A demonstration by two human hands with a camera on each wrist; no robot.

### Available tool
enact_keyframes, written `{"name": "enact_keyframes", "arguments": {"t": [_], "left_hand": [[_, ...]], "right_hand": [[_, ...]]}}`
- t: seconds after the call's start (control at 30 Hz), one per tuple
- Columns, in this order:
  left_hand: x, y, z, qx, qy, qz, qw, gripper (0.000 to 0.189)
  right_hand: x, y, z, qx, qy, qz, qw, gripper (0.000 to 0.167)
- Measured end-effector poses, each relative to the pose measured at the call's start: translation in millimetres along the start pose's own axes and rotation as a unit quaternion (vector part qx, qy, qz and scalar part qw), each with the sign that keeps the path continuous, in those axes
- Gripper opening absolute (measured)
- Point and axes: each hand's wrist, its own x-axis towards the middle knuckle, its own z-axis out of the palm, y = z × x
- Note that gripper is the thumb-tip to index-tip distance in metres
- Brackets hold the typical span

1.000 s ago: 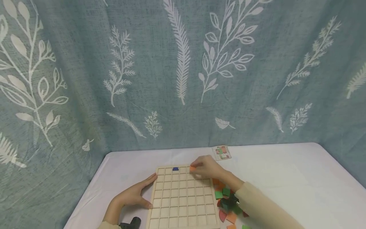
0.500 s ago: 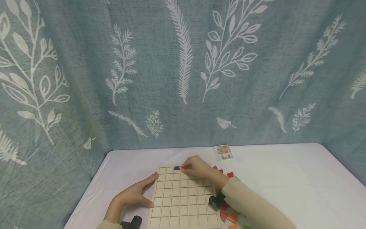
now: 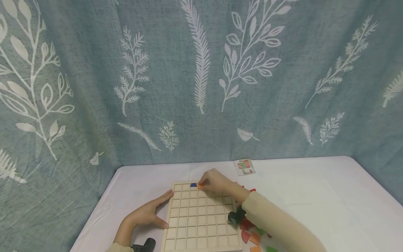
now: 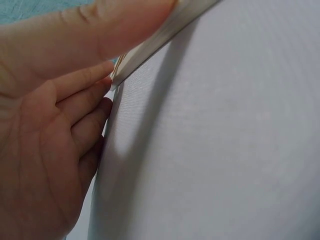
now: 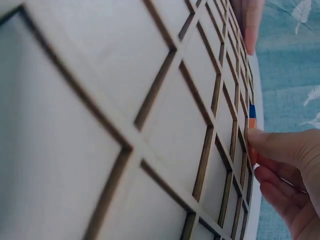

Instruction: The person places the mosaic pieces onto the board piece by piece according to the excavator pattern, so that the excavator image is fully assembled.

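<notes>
A pale wooden grid board (image 3: 201, 220) lies on the white table. In its far row sits a blue piece (image 3: 193, 184), flat in one cell. My right hand (image 3: 215, 182) pinches an orange tile (image 3: 199, 187) between thumb and fingers, at the cell right beside the blue piece. In the right wrist view the orange tile (image 5: 252, 142) borders the blue piece (image 5: 252, 111) directly. My left hand (image 3: 148, 211) rests along the board's left edge, thumb and fingers spread and touching its side. The left wrist view shows its extended fingers (image 4: 85, 97) against the board edge.
Red, orange and green pieces (image 3: 254, 238) are scattered right of the board, partly hidden under the right sleeve (image 3: 277, 220). A patterned card (image 3: 244, 167) lies beyond the board near the far table edge. A grey-blue leaf-print curtain (image 3: 201, 80) hangs behind.
My right hand has moved left along the far row with the orange tile, from a cell further right to the one beside the blue piece. My left hand has stayed in place.
</notes>
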Motion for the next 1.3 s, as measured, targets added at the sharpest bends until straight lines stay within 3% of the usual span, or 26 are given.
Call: {"name": "enact_keyframes", "arguments": {"t": [0.37, 0.8, 1.07, 1.3], "left_hand": [[5.4, 1.5, 0.1, 0.005, -0.008, 0.001, 1.0, 0.106], [8.1, 2.5, 0.5, 0.008, -0.001, 0.0, 1.0, 0.107], [6.0, 1.3, 1.0, 0.003, -0.003, 0.006, 1.0, 0.106], [2.5, -3.8, -0.7, 0.012, 0.001, 0.008, 0.9999, 0.106]], "right_hand": [[0.9, 3, -7, -0.018, -0.016, -0.013, 0.9996, 0.01], [-5.4, 2, -2, -0.001, 0.009, -0.002, 1.0, 0.013], [-19.5, 4, -14, 0.109, -0.03, 0.058, 0.9919, 0.026], [-50.9, 6, -35, 0.141, -0.002, 0.057, 0.9883, 0.033]]}}
